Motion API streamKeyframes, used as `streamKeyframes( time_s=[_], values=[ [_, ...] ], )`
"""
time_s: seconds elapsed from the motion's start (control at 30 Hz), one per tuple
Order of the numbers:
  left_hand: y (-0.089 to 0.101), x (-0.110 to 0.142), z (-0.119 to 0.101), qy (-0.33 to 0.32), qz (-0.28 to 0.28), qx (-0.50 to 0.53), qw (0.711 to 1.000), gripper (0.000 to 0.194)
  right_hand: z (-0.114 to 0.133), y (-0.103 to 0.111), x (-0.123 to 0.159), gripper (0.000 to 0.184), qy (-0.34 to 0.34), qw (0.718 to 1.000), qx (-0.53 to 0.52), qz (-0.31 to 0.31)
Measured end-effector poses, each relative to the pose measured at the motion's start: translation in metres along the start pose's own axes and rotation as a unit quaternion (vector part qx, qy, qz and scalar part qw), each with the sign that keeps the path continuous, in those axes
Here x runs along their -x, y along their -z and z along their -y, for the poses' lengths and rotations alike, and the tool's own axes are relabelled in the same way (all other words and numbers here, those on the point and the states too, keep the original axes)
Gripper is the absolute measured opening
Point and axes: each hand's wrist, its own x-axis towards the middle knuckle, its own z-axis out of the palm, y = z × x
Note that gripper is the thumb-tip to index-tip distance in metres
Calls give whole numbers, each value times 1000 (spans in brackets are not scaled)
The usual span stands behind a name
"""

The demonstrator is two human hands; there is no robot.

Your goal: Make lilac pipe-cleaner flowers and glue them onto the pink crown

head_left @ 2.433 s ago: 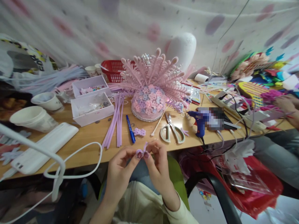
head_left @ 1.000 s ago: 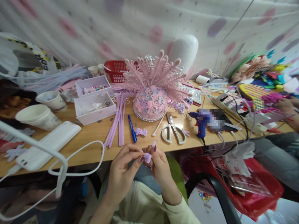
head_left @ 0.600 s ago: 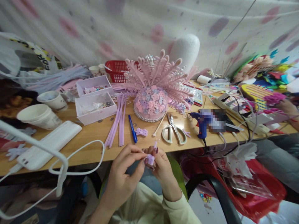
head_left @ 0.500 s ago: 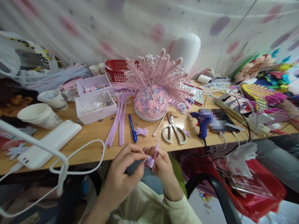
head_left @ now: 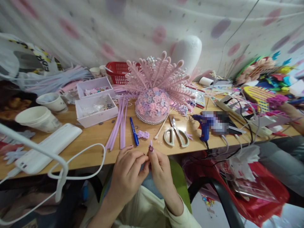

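Before the table edge my two hands meet. My right hand (head_left: 161,171) is closed, its thumb and fingers pinching a lilac pipe cleaner (head_left: 150,143); only a short tip shows above the thumb and the rest is hidden. Against it, my left hand (head_left: 130,172) has its fingertips pressed together, gripping the same piece as far as I can see. Just beyond lie a small lilac pipe-cleaner flower piece (head_left: 143,135), a blue marker (head_left: 134,131) and scissors (head_left: 175,133) with pale handles. Straight lilac pipe cleaners (head_left: 120,123) lie to the left.
A pink feathered headpiece (head_left: 153,103) with flowers and a pearl rim stands mid-table. A blue glue gun (head_left: 203,126) is at the right, near a power strip (head_left: 244,118). White boxes (head_left: 97,115), paper cups (head_left: 38,118) and a white power bank (head_left: 48,148) stand left.
My hands have turned and drawn closer, so the folded lilac pipe cleaner seen between them is now mostly hidden. The view has shifted slightly.
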Motion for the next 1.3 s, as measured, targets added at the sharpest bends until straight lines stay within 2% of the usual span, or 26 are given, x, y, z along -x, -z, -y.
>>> streamKeyframes(
  time_s=[0.17, 0.3, 0.4, 0.47, 0.53, 0.63, 0.83, 1.0, 1.13, 1.3],
  values=[
    [14, -10, 4, 55, 63, 102, 991, 12, -8, 2, 0, 58, -60, 994, -77, 40],
    [21, -17, 13, 124, 135, 190, 964, 18, -11, 1, 0, 59, -99, 985, -133, 55],
    [22, -18, 20, 132, 131, 205, 961, 19, -11, 0, -2, 56, -107, 983, -141, 38],
    [22, -18, 23, 81, 89, 164, 979, 16, -10, 0, -5, 55, -118, 982, -146, 30],
    [23, -17, 25, -9, 65, 112, 992, 16, -8, 1, -7, 55, -133, 979, -150, 34],
    [23, -17, 28, -117, 68, 71, 988, 20, -5, 2, -10, 54, -149, 978, -142, 31],
    [22, -24, 37, -170, 70, 84, 979, 18, 3, 4, -9, 51, -157, 979, -126, 44],
    [24, -22, 43, -239, 77, 56, 966, 26, 6, 3, -6, 51, -194, 964, -173, 58],
    [24, -21, 44, -261, 65, 11, 963, 29, 10, 3, -5, 58, -200, 962, -164, 80],
    [24, -32, 41, -281, 76, -24, 956, 25, 16, 2, -8, 61, -182, 970, -150, 62]
  ],
)
